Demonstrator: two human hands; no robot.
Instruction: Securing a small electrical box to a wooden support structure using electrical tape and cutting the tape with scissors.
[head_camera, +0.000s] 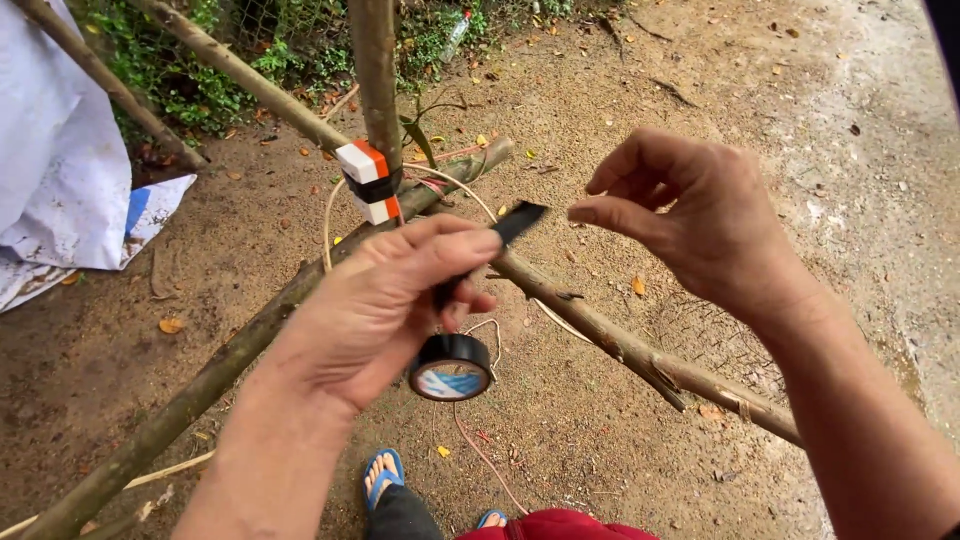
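Observation:
My left hand (385, 300) pinches a strip of black tape (515, 222) between thumb and fingers, and the black tape roll (451, 367) hangs below it. My right hand (690, 215) hovers just right of the strip's free end, fingers curled and holding nothing. Behind the hands, an upright thin trunk (376, 70) carries a small white and orange block (368, 182) bound to it with black tape.
Long wooden poles (620, 345) cross on the dirt ground around the trunk. A white sheet (60, 160) lies at the left. A thin cord (480, 450) trails on the ground. My sandalled feet (385, 478) show at the bottom. Green plants line the top.

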